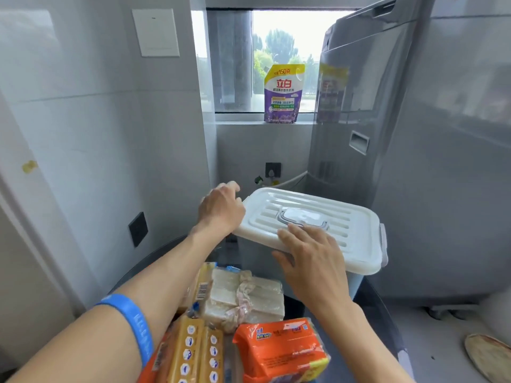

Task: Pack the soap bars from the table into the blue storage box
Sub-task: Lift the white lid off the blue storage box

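Blue storage box [352,283] sat at the far side of the dark round table [381,313], white ribbed lid [318,217] on top. Lid was tilted, left end raised and right end low, so it looked lifted at the left rather than seated. Lid's long axis ran left-near to right-far across the view, grey carry handle [301,217] centred on it along the same axis, grey latch [383,244] at the lid's right end. Only a small patch of the box's blue wall showed below the lid's near right corner; the rest was hidden by lid and hands. Left hand [221,210] was at the lid's left short end, fingers curled over that edge, apparently gripping it; contact under the rim not visible. Right hand [312,258] lay on the lid's near long edge, fingers spread flat on top, thumb tucked under the rim, so a loose pinch on the lid. Blue wristband [132,322] on the left forearm. Soap bars were all on the table, nearer the camera than the box: a clear-wrapped bundle of pale bars [246,297] just in front of the box, a yellow pack [193,352] left-near of it with long axis running toward the box, an orange pack [282,349] right-near, lying crosswise. None was in the box. Purple detergent pouch [283,95] stood upright on the windowsill well behind the box.
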A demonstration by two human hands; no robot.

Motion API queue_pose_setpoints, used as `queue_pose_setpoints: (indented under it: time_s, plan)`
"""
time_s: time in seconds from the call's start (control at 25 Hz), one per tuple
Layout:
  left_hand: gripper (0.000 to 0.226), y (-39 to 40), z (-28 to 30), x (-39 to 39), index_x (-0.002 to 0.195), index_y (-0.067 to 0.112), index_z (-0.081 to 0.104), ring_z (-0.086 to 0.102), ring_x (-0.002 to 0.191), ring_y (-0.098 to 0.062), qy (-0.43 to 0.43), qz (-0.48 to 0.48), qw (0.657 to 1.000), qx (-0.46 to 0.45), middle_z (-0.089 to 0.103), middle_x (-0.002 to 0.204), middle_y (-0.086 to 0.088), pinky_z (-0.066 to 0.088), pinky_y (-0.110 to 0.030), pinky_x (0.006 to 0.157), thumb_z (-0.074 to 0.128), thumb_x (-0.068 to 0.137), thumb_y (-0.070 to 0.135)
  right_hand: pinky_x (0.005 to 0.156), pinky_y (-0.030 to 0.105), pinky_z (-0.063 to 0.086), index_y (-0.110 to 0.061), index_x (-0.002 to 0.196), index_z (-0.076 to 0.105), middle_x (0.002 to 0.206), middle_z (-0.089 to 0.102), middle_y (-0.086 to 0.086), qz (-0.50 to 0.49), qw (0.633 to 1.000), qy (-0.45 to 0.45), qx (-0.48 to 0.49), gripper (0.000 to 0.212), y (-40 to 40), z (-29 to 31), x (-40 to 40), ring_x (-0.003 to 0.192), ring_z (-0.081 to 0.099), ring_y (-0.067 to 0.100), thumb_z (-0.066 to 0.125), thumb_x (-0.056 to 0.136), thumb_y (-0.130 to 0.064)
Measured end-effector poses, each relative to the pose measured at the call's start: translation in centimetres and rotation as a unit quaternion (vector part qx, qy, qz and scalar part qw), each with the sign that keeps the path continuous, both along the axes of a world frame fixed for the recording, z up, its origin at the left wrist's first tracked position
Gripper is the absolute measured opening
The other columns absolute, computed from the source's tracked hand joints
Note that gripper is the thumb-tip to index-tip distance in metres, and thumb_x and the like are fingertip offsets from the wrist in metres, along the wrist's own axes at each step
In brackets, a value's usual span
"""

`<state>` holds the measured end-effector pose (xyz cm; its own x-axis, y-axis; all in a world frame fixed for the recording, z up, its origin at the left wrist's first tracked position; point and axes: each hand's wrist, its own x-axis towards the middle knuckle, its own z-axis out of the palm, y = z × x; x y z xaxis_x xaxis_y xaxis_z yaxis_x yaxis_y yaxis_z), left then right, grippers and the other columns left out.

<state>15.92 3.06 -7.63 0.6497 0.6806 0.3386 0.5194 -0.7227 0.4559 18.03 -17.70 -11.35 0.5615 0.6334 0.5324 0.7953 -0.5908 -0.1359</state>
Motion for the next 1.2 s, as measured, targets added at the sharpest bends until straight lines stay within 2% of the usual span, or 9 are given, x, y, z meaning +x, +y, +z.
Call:
queue_pose_setpoints:
  time_s: [0.12, 0.2, 0.32, 0.4, 0.56, 0.76, 0.88, 1.04, 1.2]
  plan:
    - [0.032, -4.4, 1.2, 0.1, 0.122, 0.025, 0.064, 0.057, 0.117, -0.025, 0.043, -0.258, 0.965, -0.007, 0.065, 0.126, 0.001, 0.045, -0.037, 0.096, 0.049, 0.096, 0.036, 0.093, 0.038, 0.047, -0.022, 0.106, 0.075, 0.114, 0.074, -0.004, 0.067, 0.994, 0.076, 0.038, 0.029, -0.4, 1.2, 0.8, 0.110, 0.063, 0.024, 0.063, 0.089, -0.042]
    - [0.032, -6.3, 0.2, 0.2, 0.120, 0.024, 0.064, 0.052, 0.120, -0.025, 0.095, -0.323, 0.941, -0.033, 0.063, 0.124, 0.001, 0.040, -0.040, 0.102, 0.044, 0.100, 0.038, 0.086, 0.037, 0.047, -0.021, 0.098, 0.077, 0.105, 0.076, -0.005, 0.040, 0.979, 0.151, 0.133, 0.019, -1.8, 2.1, 2.2, 0.104, 0.063, 0.025, 0.065, 0.088, -0.033]
    - [0.039, -6.6, -1.2, 0.0, 0.139, 0.033, 0.053, 0.032, 0.143, -0.017, 0.103, -0.288, 0.952, 0.009, 0.044, 0.152, 0.004, 0.023, -0.041, 0.117, 0.038, 0.103, 0.038, 0.086, 0.044, 0.042, -0.016, 0.116, 0.066, 0.120, 0.067, 0.005, -0.212, 0.948, 0.150, 0.184, 0.032, -5.9, 1.9, 5.2, 0.107, 0.056, 0.036, 0.060, 0.090, -0.032]
    - [0.042, -6.4, -1.6, 0.3, 0.143, 0.038, 0.048, 0.022, 0.148, -0.012, 0.099, -0.281, 0.955, 0.017, 0.032, 0.159, 0.006, 0.016, -0.042, 0.120, 0.037, 0.102, 0.040, 0.080, 0.040, 0.038, -0.014, 0.121, 0.058, 0.123, 0.063, 0.007, -0.290, 0.901, 0.249, 0.208, 0.041, -8.3, 1.5, 7.0, 0.106, 0.057, 0.034, 0.057, 0.090, -0.041]
    - [0.043, -6.5, -2.1, 0.4, 0.142, 0.040, 0.048, 0.023, 0.148, -0.009, 0.079, -0.273, 0.958, 0.028, 0.033, 0.159, 0.007, 0.015, -0.040, 0.121, 0.037, 0.101, 0.040, 0.068, 0.035, 0.042, -0.017, 0.083, 0.062, 0.083, 0.070, 0.003, -0.257, 0.833, 0.388, 0.297, 0.035, -8.8, 1.0, 8.6, 0.082, 0.061, 0.030, 0.057, 0.085, -0.052]
    - [0.042, -6.6, -2.2, 0.2, 0.142, 0.040, 0.049, 0.022, 0.147, -0.008, 0.071, -0.266, 0.961, 0.041, 0.034, 0.158, 0.008, 0.014, -0.038, 0.121, 0.037, 0.101, 0.038, 0.047, 0.032, 0.030, -0.018, 0.053, 0.034, 0.045, 0.040, -0.006, -0.248, 0.846, 0.355, 0.312, 0.048, -8.3, 0.5, 8.3, 0.047, 0.038, 0.021, 0.055, 0.089, -0.042]
    - [0.042, -6.6, -2.3, 0.4, 0.142, 0.041, 0.048, 0.022, 0.148, -0.008, 0.071, -0.265, 0.961, 0.042, 0.034, 0.158, 0.009, 0.014, -0.038, 0.121, 0.036, 0.101, 0.037, 0.049, 0.031, 0.026, -0.019, 0.052, 0.030, 0.043, 0.033, -0.005, -0.238, 0.830, 0.371, 0.342, 0.047, -8.4, 0.3, 9.0, 0.046, 0.029, 0.021, 0.055, 0.089, -0.034]
    - [0.042, -6.5, -2.4, 0.1, 0.142, 0.041, 0.048, 0.023, 0.147, -0.008, 0.066, -0.252, 0.964, 0.047, 0.035, 0.158, 0.009, 0.014, -0.038, 0.120, 0.035, 0.101, 0.037, 0.054, 0.033, 0.036, -0.012, 0.068, 0.054, 0.065, 0.050, 0.009, -0.214, 0.735, 0.515, 0.385, 0.026, -9.4, -2.2, 9.7, 0.054, 0.040, 0.024, 0.057, 0.093, -0.016]
    - [0.045, -6.8, -2.0, -0.2, 0.140, 0.040, 0.051, 0.025, 0.147, -0.010, 0.064, -0.261, 0.963, 0.030, 0.037, 0.157, 0.007, 0.014, -0.041, 0.120, 0.035, 0.098, 0.042, 0.079, 0.037, 0.044, -0.017, 0.104, 0.063, 0.098, 0.064, -0.002, -0.256, 0.831, 0.381, 0.314, 0.020, -9.8, -2.7, 9.6, 0.092, 0.058, 0.027, 0.050, 0.094, -0.029]
